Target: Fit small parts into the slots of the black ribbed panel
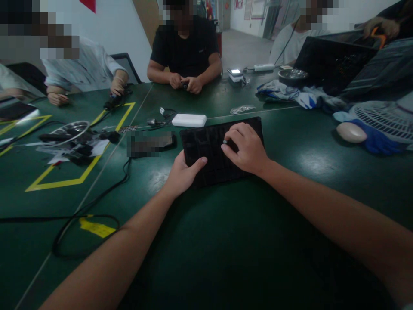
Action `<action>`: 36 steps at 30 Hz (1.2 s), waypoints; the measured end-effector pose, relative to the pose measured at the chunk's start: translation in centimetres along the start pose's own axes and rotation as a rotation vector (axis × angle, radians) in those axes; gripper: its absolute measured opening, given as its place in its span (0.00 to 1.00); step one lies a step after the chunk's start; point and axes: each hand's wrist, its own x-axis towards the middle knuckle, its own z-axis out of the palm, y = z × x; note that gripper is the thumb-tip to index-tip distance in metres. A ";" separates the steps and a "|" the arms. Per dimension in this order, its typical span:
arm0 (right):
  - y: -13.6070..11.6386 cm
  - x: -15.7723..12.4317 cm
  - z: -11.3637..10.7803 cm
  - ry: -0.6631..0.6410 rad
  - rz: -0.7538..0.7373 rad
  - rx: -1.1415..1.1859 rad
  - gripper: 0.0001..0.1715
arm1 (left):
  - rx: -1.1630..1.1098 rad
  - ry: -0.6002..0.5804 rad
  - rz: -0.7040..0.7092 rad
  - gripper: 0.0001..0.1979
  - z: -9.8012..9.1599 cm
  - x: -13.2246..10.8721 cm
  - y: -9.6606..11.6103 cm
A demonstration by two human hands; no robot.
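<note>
A black compartment tray (pixel 209 142) lies on the green table (pixel 226 241) in front of me. My left hand (pixel 182 174) grips the tray's near left edge, thumb lying on top. Over the tray's middle, my right hand (pixel 247 146) is curled, its fingertips pinching a small grey part (pixel 225 141) just above the compartments.
A white power bank (pixel 189 120) and cables lie behind the tray. A black cable (pixel 97 202) loops at the left near yellow floor-tape markings. Gloves, a metal bowl (pixel 293 74), a laptop and a white fan (pixel 383 118) stand at the right. Several other people sit around the table.
</note>
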 end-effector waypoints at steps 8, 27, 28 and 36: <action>0.0 0.1 -0.1 -0.003 0.009 0.027 0.04 | -0.003 -0.003 0.014 0.27 -0.1 -0.1 -0.1; 0.1 0.0 0.0 0.007 0.001 0.026 0.04 | 0.030 -0.014 0.023 0.27 0.0 -0.1 0.0; 0.0 0.0 0.0 0.007 0.001 0.026 0.04 | 0.033 -0.013 0.024 0.26 0.0 -0.1 0.0; -0.1 0.1 -0.1 -0.001 0.005 0.024 0.04 | -0.009 -0.008 0.019 0.27 0.0 -0.1 -0.1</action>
